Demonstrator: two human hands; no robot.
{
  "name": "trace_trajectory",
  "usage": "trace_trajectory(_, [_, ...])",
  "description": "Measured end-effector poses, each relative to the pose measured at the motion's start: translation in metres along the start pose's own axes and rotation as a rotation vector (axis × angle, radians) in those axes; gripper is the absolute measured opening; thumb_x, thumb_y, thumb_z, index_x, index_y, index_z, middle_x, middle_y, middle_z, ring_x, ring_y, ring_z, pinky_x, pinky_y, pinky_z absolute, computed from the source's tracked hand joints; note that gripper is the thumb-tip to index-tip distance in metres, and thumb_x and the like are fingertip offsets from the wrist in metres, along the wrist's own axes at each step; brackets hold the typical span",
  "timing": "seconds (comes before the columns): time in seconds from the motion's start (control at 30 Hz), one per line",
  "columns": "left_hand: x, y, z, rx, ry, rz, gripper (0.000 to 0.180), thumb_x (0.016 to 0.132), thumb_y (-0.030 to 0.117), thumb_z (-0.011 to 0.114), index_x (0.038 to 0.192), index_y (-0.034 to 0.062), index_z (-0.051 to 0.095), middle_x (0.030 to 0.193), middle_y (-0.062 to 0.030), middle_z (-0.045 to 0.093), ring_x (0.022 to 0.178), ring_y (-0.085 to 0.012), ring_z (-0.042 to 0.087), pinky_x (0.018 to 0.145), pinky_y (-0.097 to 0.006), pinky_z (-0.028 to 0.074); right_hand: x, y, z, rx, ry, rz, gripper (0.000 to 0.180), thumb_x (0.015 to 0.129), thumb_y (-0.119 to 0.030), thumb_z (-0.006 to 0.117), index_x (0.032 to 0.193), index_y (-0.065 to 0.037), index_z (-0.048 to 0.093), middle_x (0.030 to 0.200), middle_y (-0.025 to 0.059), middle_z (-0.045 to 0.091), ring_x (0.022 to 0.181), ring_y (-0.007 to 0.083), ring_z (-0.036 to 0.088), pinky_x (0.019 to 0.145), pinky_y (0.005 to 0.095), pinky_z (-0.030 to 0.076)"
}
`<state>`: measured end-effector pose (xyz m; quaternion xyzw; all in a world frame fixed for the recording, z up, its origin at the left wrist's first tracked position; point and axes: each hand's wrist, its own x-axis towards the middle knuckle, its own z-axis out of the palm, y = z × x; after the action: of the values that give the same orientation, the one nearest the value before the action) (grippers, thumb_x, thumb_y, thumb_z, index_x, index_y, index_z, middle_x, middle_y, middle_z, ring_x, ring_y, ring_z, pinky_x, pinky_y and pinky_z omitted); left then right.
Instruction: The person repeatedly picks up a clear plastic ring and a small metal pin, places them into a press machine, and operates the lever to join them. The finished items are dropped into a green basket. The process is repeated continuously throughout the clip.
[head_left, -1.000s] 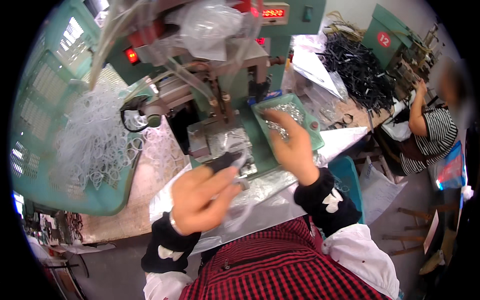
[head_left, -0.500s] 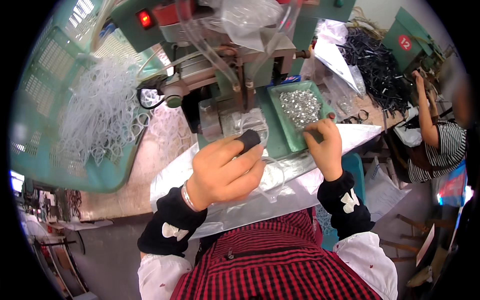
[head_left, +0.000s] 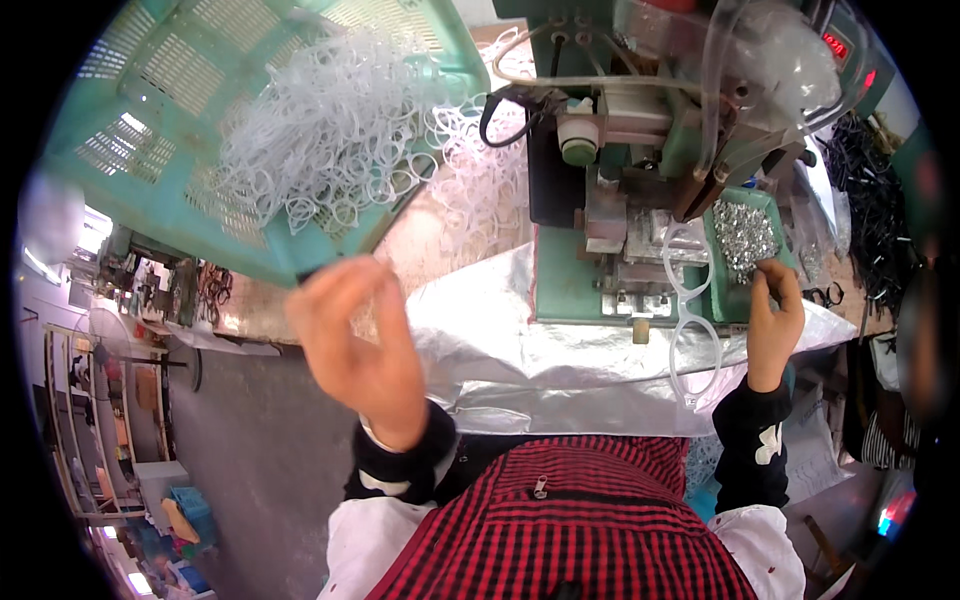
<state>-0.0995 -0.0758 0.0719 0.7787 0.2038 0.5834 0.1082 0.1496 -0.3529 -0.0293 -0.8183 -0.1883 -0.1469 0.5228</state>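
Note:
My left hand (head_left: 362, 350), blurred by motion, is beside the lower edge of the green basket (head_left: 285, 262). Its fingers look bent and apart, with nothing visible in them and a dark cover on one fingertip. Thumb and index finger of my right hand (head_left: 775, 325) come together at the green tray (head_left: 716, 303) of small shiny metal pieces (head_left: 742, 238); whatever is between them is too small to make out. A clear plastic glasses frame (head_left: 689, 294) lies between tray and machine, one ring at the metal fixture (head_left: 640, 240) and the other over the silver sheet (head_left: 590, 360). Neither hand touches it.
Tangled clear plastic frames (head_left: 340, 130) fill the basket, and more lie on the wooden bench (head_left: 425, 225). The green-grey machine (head_left: 640, 105) stands behind the fixture. Black parts (head_left: 870, 210) are heaped at the far right. Shelving (head_left: 85, 410) stands at the lower left.
My left hand has left the glasses frame and machine and moved left toward the basket. The view has turned left. My right hand remains at the tray, its fingers lowered to the metal pieces.

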Motion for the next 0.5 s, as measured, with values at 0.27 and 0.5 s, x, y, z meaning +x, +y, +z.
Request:
trace_trajectory(0.27, [0.005, -0.098, 0.106, 0.444, -0.625, 0.159, 0.013, 0.077, 0.008, 0.073, 0.090, 0.0081, 0.073, 0.098, -0.0097, 0.068, 0.095, -0.0325, 0.061, 0.082, -0.042, 0.049, 0.015, -0.022, 0.031, 0.116, -0.093, 0.007, 0.015, 0.088, -0.003, 0.069, 0.102, 0.001, 0.071, 0.094, 0.0102, 0.072, 0.087, 0.0170, 0.068, 0.080, 0.0288, 0.051])
trace_trajectory(0.5, [-0.040, -0.164, 0.107, 0.443, -0.797, -0.046, 0.014, 0.083, 0.016, 0.064, 0.082, 0.0056, 0.072, 0.085, -0.0160, 0.068, 0.081, -0.0363, 0.064, 0.072, -0.048, 0.050, -0.030, 0.009, -0.039, -0.327, 0.122, -0.340, 0.020, 0.078, 0.008, 0.070, 0.096, -0.001, 0.069, 0.093, 0.0117, 0.069, 0.088, 0.0298, 0.064, 0.080, 0.0370, 0.049])
